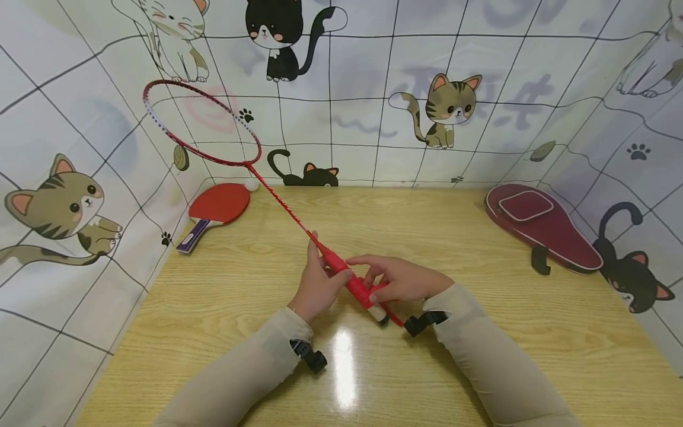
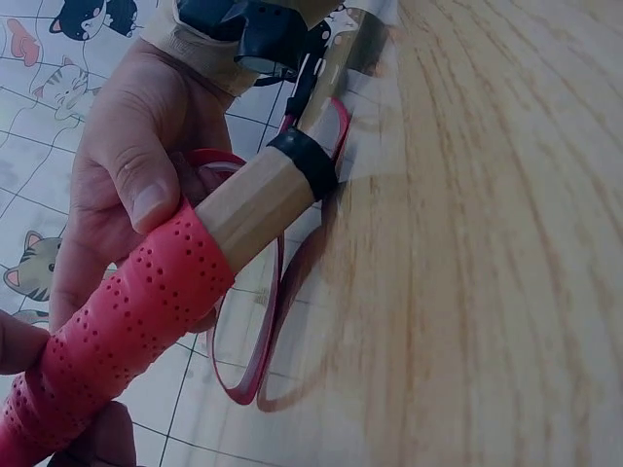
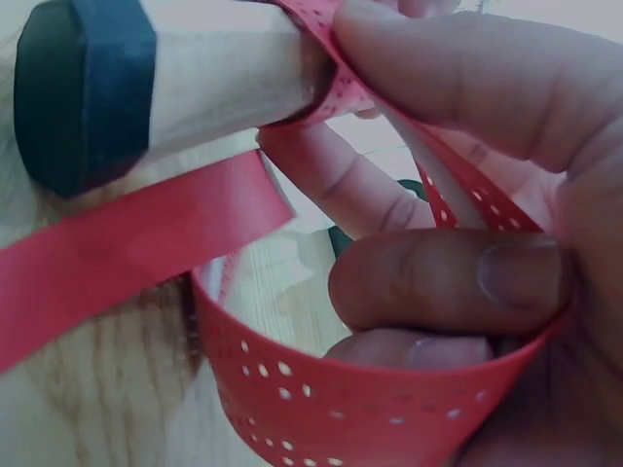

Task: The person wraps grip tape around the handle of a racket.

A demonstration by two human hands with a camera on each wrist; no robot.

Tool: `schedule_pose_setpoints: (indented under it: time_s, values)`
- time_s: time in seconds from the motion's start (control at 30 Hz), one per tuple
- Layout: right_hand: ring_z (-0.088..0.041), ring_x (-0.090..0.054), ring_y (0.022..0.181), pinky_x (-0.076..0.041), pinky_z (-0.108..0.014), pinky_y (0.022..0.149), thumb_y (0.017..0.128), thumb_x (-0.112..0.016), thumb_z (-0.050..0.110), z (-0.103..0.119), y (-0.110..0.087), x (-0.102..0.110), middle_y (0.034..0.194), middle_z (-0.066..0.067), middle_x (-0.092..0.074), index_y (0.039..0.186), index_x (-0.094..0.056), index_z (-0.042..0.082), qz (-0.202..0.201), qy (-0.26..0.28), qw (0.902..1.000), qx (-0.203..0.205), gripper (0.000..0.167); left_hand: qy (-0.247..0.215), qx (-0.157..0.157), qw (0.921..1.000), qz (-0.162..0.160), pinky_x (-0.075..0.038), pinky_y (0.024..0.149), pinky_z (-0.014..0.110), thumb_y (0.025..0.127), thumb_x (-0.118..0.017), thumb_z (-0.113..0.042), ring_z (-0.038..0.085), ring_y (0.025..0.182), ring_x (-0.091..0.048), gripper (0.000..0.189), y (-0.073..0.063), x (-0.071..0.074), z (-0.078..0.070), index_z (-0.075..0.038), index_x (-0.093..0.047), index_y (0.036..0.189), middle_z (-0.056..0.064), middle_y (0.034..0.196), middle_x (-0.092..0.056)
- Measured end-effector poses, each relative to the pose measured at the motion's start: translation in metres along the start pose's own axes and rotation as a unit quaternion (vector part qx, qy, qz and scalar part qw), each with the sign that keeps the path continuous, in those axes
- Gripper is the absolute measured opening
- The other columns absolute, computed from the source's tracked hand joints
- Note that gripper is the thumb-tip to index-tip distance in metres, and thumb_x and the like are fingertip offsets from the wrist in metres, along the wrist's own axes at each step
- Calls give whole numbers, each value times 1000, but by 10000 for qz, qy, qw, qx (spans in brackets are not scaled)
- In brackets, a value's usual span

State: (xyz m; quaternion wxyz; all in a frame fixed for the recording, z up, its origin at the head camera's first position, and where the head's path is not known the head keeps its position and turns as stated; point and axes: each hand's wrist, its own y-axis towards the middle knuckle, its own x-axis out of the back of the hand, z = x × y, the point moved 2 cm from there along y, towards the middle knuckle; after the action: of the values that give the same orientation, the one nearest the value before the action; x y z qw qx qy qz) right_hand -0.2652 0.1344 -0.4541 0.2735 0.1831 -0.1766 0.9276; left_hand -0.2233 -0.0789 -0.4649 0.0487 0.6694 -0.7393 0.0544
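Note:
A red badminton racket (image 1: 283, 204) slants across the table, its head raised to the far left. My left hand (image 1: 316, 287) holds the handle near the shaft, thumb across the red wrapping. At the butt end, my right hand (image 1: 408, 279) grips the loose length of perforated red grip tape (image 3: 370, 389), with its thumb at the wrapping's edge. Overlapping turns of tape cover the upper handle in the left wrist view. Below them shows bare wood (image 2: 258, 209), then a black end cap (image 2: 304, 163). The tape's free end trails in a loop beside the handle.
A red table tennis paddle (image 1: 221, 204) lies at the back left, with a white ball (image 1: 251, 185) beside it. A maroon paddle case (image 1: 539, 222) lies at the back right. Cat-patterned sheeting (image 1: 363, 118) walls the wooden table (image 1: 256, 255).

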Motion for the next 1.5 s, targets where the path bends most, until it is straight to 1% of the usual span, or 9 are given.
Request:
schedule_pose_setpoints:
  time_s: [0.17, 0.33, 0.43, 0.53, 0.63, 0.93, 1.13, 1.37, 1.5]
  values:
    - [-27, -72, 84, -60, -42, 77, 97, -72, 8, 1, -1, 1, 118, -4, -72, 162, -37, 36, 68, 71, 9999, -22, 80, -153, -50, 9998, -92, -59, 85, 34, 92, -70, -5, 27, 100, -73, 110, 0, -1, 0, -23, 6, 169, 20, 124, -66]
    - [-29, -71, 78, -59, -43, 75, 96, -73, 9, 1, 0, 1, 115, -4, -73, 159, -40, 44, 79, 97, 9999, -40, 79, -237, -87, 9996, -89, -59, 85, 35, 92, -70, -5, 27, 99, -73, 108, 0, -1, -1, -24, 4, 169, 18, 122, -67]
    - [-29, -72, 74, -60, -42, 74, 95, -76, 11, 1, 1, 1, 114, -6, -71, 157, -42, 45, 24, 60, 10000, -73, 78, -81, -80, 9999, -93, -59, 83, 35, 94, -74, -9, 26, 96, -72, 109, 0, 0, -2, -26, 3, 169, 16, 120, -67]
    - [-30, -71, 72, -59, -42, 73, 95, -77, 12, 1, 0, 1, 113, -8, -68, 158, -42, 42, -2, 38, 10000, -76, 77, 111, -37, 9999, -111, -57, 79, 35, 94, -77, -14, 25, 92, -70, 111, -1, 1, -2, -28, 3, 169, 14, 119, -67]
    - [-30, -70, 71, -59, -42, 73, 95, -77, 13, 1, 0, 1, 114, -9, -67, 158, -42, 40, -1, 33, 10000, -59, 77, 169, -18, 9998, -99, -57, 80, 35, 95, -77, -15, 24, 93, -70, 111, 0, 1, -2, -28, 4, 169, 14, 119, -67]
    - [-26, -74, 87, -59, -44, 78, 97, -73, 8, 2, -1, 3, 119, -6, -71, 160, -41, 36, 112, 94, 9999, -20, 76, -305, -60, 9995, -92, -59, 90, 37, 94, -71, -5, 27, 104, -73, 110, 1, -1, -2, -25, 7, 169, 18, 124, -66]
    - [-26, -73, 82, -60, -42, 76, 97, -73, 8, 1, 0, 0, 116, -7, -70, 160, -40, 37, 137, 120, 9998, -61, 76, -157, -85, 9997, -143, -59, 88, 35, 93, -71, -8, 28, 103, -71, 107, 0, -1, -1, -21, 4, 169, 19, 121, -66]
    - [-26, -74, 84, -61, -44, 76, 93, -79, 14, -1, 0, -1, 113, -8, -67, 157, -41, 42, 75, 60, 9999, -132, 79, 120, 29, 9999, -87, -58, 83, 34, 95, -77, -16, 25, 99, -70, 111, -1, 0, -1, -25, 5, 169, 14, 123, -66]
    - [-26, -73, 89, -61, -44, 78, 94, -78, 14, -1, -2, 0, 116, -7, -67, 158, -41, 40, 116, 24, 9999, -95, 78, 18, -33, 10000, -84, -59, 85, 35, 96, -76, -12, 26, 100, -72, 109, -1, -1, -1, -24, 5, 169, 16, 122, -67]
